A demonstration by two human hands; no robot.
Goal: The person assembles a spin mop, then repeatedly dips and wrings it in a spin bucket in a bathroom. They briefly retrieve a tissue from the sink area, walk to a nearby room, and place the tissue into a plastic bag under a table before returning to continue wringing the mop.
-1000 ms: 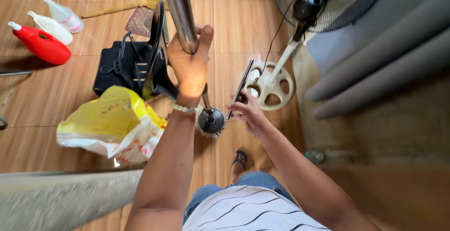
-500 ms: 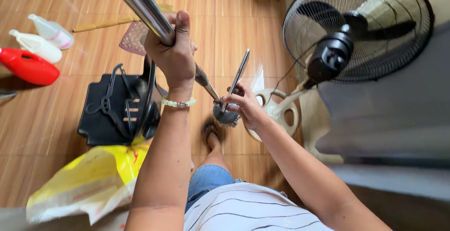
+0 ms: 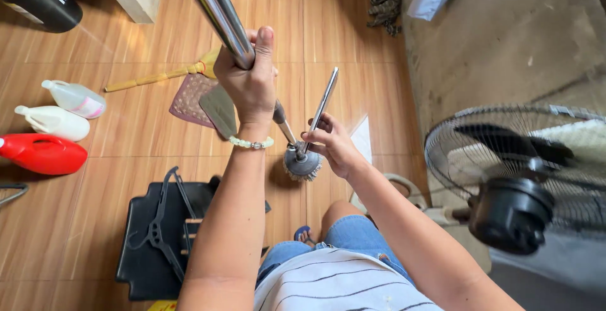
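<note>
Under me is a floor (image 3: 145,128) of orange-brown wood-look tiles. On my left a red jug (image 3: 41,154) lies on it, with two white bottles (image 3: 63,112) just beside. A broom (image 3: 161,77) and a patterned mat (image 3: 189,99) lie further out. Near my feet sits a black bag (image 3: 151,273) with black hangers (image 3: 165,222) on top. To my right stands a fan (image 3: 517,178), on what looks like grey carpet (image 3: 505,39).

We have one view only, from the camera on the person's head, facing steeply down and close over the left hand (image 3: 251,83) and right hand (image 3: 333,147), with the wooden floor (image 3: 139,134) well below.
</note>
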